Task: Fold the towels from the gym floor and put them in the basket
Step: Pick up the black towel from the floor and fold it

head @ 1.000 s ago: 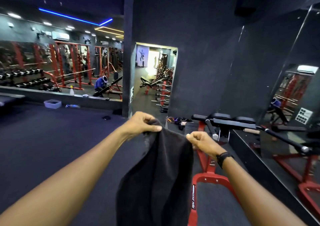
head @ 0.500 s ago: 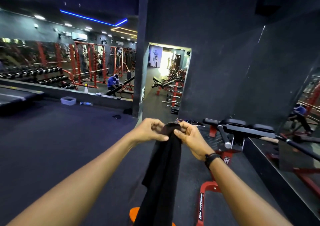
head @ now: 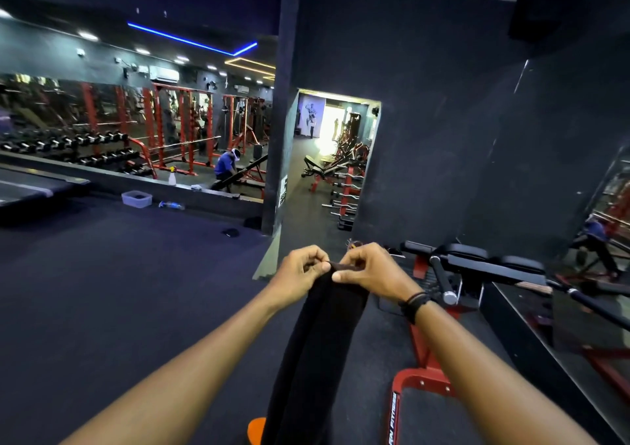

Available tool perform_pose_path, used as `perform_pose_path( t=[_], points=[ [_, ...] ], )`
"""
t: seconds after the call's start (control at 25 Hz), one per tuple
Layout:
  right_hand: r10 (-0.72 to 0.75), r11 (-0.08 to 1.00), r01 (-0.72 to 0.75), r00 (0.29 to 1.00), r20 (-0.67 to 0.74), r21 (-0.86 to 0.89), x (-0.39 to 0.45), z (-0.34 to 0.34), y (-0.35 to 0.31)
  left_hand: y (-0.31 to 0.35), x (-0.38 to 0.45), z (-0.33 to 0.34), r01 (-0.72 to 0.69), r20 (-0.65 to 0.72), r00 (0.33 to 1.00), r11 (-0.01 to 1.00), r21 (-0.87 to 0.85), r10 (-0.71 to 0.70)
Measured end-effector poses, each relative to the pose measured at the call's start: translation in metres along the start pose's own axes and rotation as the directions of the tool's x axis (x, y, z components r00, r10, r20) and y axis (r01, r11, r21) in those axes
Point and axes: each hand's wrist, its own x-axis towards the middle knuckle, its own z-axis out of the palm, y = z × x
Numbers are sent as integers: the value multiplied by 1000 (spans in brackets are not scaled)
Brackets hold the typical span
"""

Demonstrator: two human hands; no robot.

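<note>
Head view: you are holding a black towel (head: pixel 317 349) up at chest height, hanging long and narrow from your fists down past the bottom edge. Your left hand (head: pixel 301 269) is pinching its top edge, fingers curled closed on the cloth. Your right hand (head: pixel 371 270) is pinching the same edge, closed too, thumb pressing on the front.

Change: a second ago your hands were apart with the towel spread wide between them; now they are touching, corners meeting, so the towel is doubling lengthwise. Judgement: first fold is done, crosswise folds are still to come before it goes anywhere.

Containers: an orange rim (head: pixel 256 430) is peeking out low behind the towel, possibly the basket, but too little is showing to tell, and its contents are hidden. A clear plastic tub (head: pixel 136 198) is sitting far off on the dark rubber floor (head: pixel 119 291) by the mirror ledge, with something dark inside, too small to name. A plastic bottle (head: pixel 171 205) is lying just beside it.

Around: a red and black bench (head: pixel 477 264) is standing just right of your hands.
</note>
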Motion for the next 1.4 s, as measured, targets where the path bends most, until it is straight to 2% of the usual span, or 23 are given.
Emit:
perform_pose_path(
  t=[0.04,0.08,0.2,0.28,0.32,0.4,0.44,0.48,0.52,0.56,0.6,0.64,0.68,0.76,0.88,0.96,1.04,1.12,1.16,1.2,1.28,1.36,1.4],
  points=[
    [-2,995,-2,999,-37,-96,1,-3,1,0,1,0,-2,42,999,1000,11,1],
    [-10,994,-1,994,-105,-105,0,-5,0,-4,2,-1,-4,103,995,1000,23,1],
    [7,999,-18,937,-349,-27,-3,-3,-5,-24,-3,-9,8,297,954,995,100,-37],
    [87,996,-82,852,-517,31,-3,-7,0,-47,-11,-23,52,317,939,965,259,-135],
    [143,990,-116,783,-605,84,-4,-14,5,-60,-17,-32,94,296,936,947,307,-189],
    [259,966,-175,653,-712,192,-5,-29,18,-76,-26,-47,199,196,948,948,249,-251],
    [281,959,-169,650,-706,227,-6,-34,21,-76,-28,-50,230,126,960,959,167,-252],
    [255,964,-130,709,-657,233,-4,-37,22,-73,-25,-48,227,65,970,969,96,-234],
    [177,977,-73,807,-564,202,-3,-39,18,-62,-21,-41,205,46,977,977,50,-208],
    [76,990,-16,897,-436,140,-1,-39,11,-51,-16,-30,173,67,983,985,3,-172],
    [-6,997,28,952,-306,66,1,-38,3,-38,-11,-16,137,106,986,990,-45,-132],
    [-57,998,58,978,-203,-3,3,-36,-4,-26,-5,-3,102,141,986,991,-85,-89],
    [-79,996,71,987,-139,-60,5,-34,-10,-17,1,9,68,156,986,992,-104,-51],
    [-84,990,69,989,-121,-124,4,-30,-14,-5,9,25,-10,119,993,998,-65,17],
    [-56,990,23,971,-234,-139,-3,-29,-13,-12,8,28,-60,8,998,977,205,60],
    [-5,996,-30,924,-384,-87,-5,-39,-11,-35,-1,20,25,-19,1000,912,410,-19],
    [72,997,-78,846,-528,11,-8,-51,-9,-58,-11,8,185,-87,983,837,515,-164],
    [137,990,-114,772,-621,77,-12,-59,-6,-64,-13,1,268,-170,963,838,475,-211],
    [157,987,-138,760,-630,81,-15,-59,-5,-58,-11,1,237,-186,967,871,429,-172],
    [170,984,-164,773,-611,66,-16,-57,-4,-50,-8,3,176,-175,978,907,383,-116],
    [167,980,-196,873,-458,-16,-18,-46,-3,-25,0,9,54,-90,996,956,290,-29],
    [145,971,-169,978,-150,-170,-17,-31,0,-1,8,16,-40,2,999,971,236,41],
    [127,958,-126,992,-13,-257,-16,-23,-1,7,11,17,-63,31,998,974,215,57]
  ],
)
